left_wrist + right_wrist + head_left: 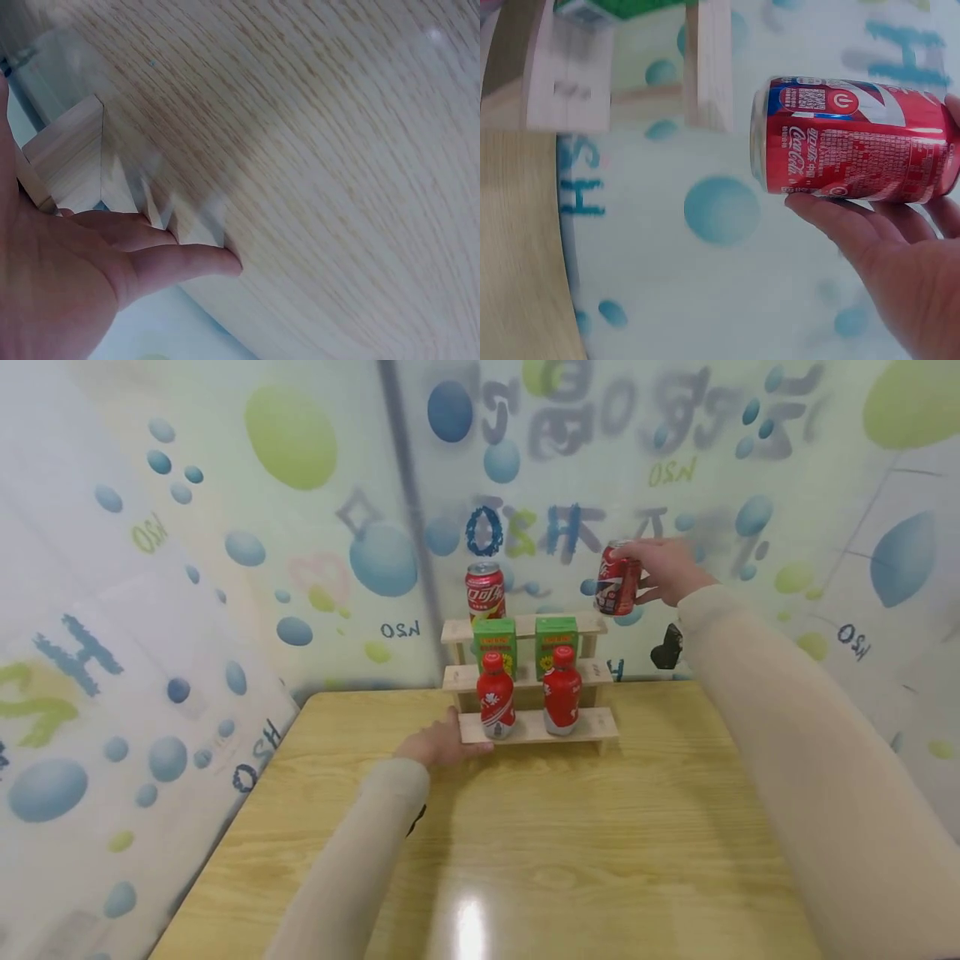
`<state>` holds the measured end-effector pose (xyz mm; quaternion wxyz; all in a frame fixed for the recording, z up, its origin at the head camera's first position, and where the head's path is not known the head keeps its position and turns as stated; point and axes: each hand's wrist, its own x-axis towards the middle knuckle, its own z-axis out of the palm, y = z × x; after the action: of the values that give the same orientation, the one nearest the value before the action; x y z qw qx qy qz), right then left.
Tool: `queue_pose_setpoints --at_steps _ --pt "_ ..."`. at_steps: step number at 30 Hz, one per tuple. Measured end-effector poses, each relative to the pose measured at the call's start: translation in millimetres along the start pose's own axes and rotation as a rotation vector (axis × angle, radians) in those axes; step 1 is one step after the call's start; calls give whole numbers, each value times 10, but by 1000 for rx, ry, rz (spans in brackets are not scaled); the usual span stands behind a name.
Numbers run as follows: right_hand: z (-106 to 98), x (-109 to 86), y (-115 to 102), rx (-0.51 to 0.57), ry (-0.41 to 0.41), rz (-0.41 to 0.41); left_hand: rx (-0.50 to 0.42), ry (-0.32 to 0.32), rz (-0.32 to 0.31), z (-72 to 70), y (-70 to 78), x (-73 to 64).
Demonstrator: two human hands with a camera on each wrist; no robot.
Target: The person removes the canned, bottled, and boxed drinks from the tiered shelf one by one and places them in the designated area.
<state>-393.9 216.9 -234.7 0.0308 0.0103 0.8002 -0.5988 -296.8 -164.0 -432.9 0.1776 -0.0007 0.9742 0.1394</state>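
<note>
In the head view, a three-step wooden display rack (540,727) stands at the back of the table. My left hand (438,742) holds the left end of its lowest step, with a finger along the front edge; the left wrist view shows this hand (82,262) against the wood (71,150). My right hand (663,568) grips a red Coca-Cola can (617,581) in the air, beside and above the right end of the top step. The can (855,142) lies across the right wrist view, fingers (847,225) along its side. Another Coca-Cola can (485,589) stands on the top step's left.
Two green boxes (495,639) (556,639) stand on the middle step. Two red bottles (497,700) (562,693) are on the lowest step. Behind the rack rises a patterned wall covering (337,610). The wooden table (570,835) extends in front.
</note>
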Motion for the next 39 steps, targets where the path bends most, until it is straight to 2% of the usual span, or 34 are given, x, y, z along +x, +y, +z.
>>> queue_pose_setpoints --at_steps 5,9,14,17,21,26,29,33,39 --pt "-178 -44 136 -59 12 -3 -14 0 0 9 -24 7" --pt "-277 -96 307 -95 69 1 -16 -8 12 -3 -16 18" --pt "-330 -109 544 -83 136 -43 -14 39 25 -71 14 51" --pt "-307 -138 816 -73 141 -52 -31 48 33 -37 21 57" --pt "-228 -188 1245 -19 145 17 -51 26 36 50 4 29" --pt "-83 -198 1591 16 210 49 -49 69 25 69 -29 2" --pt "1 -222 1729 23 228 69 -33 66 31 88 -57 -5" --pt "79 -233 1856 51 194 94 -20 46 34 110 -76 -22" --pt "149 -166 1845 59 185 114 -26 66 41 62 -48 -7"
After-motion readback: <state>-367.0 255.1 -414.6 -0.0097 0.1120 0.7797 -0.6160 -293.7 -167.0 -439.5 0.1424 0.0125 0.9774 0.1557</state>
